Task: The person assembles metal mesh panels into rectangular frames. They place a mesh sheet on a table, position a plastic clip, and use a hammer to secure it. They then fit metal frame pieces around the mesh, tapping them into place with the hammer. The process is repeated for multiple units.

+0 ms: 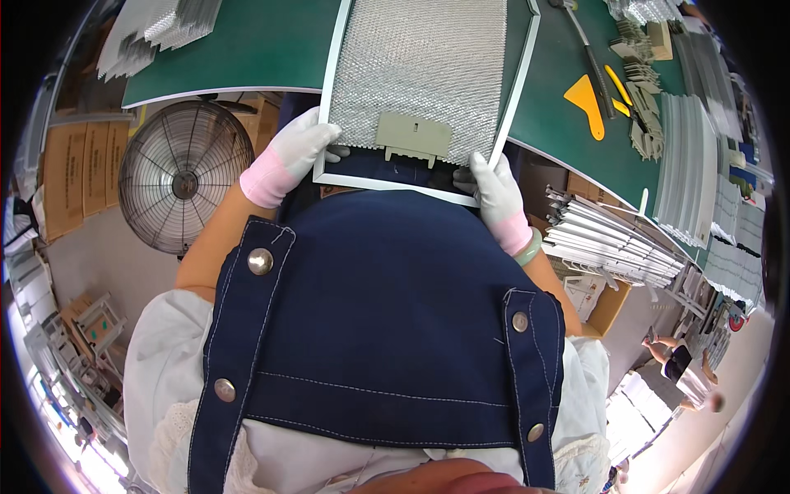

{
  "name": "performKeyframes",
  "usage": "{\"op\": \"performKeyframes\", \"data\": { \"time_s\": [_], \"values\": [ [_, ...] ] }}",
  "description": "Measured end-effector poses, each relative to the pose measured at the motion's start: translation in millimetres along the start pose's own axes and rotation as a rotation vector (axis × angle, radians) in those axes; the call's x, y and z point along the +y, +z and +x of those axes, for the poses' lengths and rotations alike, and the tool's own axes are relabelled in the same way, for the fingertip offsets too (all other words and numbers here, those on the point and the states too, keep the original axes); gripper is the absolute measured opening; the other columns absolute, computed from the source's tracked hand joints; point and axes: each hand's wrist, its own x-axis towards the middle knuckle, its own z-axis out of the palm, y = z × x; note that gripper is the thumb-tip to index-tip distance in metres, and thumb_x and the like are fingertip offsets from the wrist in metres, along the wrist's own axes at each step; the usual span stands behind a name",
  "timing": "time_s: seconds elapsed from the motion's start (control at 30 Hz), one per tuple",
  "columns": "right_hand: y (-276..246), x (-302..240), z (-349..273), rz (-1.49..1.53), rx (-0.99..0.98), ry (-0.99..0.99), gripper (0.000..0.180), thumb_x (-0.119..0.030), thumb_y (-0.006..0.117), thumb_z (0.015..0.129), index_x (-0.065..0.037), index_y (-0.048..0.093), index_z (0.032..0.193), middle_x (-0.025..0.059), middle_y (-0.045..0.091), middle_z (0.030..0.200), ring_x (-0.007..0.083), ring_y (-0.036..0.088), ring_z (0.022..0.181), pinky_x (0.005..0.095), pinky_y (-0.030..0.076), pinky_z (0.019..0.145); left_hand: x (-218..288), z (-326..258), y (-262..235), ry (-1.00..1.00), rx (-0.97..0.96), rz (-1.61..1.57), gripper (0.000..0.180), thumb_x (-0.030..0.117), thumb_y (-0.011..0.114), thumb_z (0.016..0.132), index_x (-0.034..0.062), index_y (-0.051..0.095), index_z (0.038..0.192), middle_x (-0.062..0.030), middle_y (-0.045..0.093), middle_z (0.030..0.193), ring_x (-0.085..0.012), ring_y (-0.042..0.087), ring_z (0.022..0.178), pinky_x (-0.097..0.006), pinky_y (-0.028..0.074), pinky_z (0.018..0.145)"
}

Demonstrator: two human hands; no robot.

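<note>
Evidently mid-fitting: both gloved hands, left (290,156) and right (496,193), pinch the near corners of the framed mesh filter (420,66) overhanging the green tabletop (255,49); seating its frame likely needs even pressure.

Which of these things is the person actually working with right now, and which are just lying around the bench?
In use:
- metal mesh filter panel with its white frame and grey latch
- left hand and right hand, both gloved, holding the frame's near corners

Lying about:
- yellow scraper
- stacked white frame strips
- floor fan
- cardboard boxes
- green bench mat
</note>
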Motion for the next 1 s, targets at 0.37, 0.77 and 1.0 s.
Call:
{"op": "performKeyframes", "data": {
  "time_s": [0.37, 0.77, 1.0],
  "values": [
    [-0.5, 9.0, 27.7, 0.531, 0.089, 0.121, 0.014, -0.010, 0.052, 0.089, -0.005, 0.055, 0.101, 0.0090, 0.058, 0.101, 0.0233, 0.060, 0.093, 0.0424, 0.052, 0.089, 1.5, 18.5, 32.5, 0.127, 0.173, -0.502, 0.042, 0.021, 0.049, 0.103, -0.0027, 0.044, 0.137, -0.0110, 0.056, 0.127, -0.0210, 0.056, 0.118, -0.043, 0.044, 0.105],
    [-22.5, 38.5, 47.1, 0.317, 0.021, -0.108, 0.021, -0.009, 0.060, 0.093, -0.001, 0.059, 0.113, 0.0099, 0.064, 0.106, 0.0228, 0.065, 0.099, 0.0370, 0.053, 0.090, 0.0, 27.4, 32.9, 0.161, 0.142, -0.541, 0.029, 0.016, 0.060, 0.091, -0.0050, 0.060, 0.111, -0.0096, 0.066, 0.101, -0.0184, 0.064, 0.091, -0.032, 0.052, 0.085],
    [7.1, -15.7, 19.9, 0.467, -0.065, 0.224, 0.021, -0.013, 0.062, 0.095, -0.003, 0.061, 0.113, 0.0100, 0.066, 0.105, 0.0226, 0.067, 0.097, 0.0385, 0.057, 0.083, -7.8, 32.9, 25.1, 0.076, 0.160, -0.601, 0.025, 0.017, 0.061, 0.092, -0.0021, 0.061, 0.108, -0.0100, 0.067, 0.102, -0.0188, 0.067, 0.093, -0.033, 0.055, 0.086]
  ]
}}
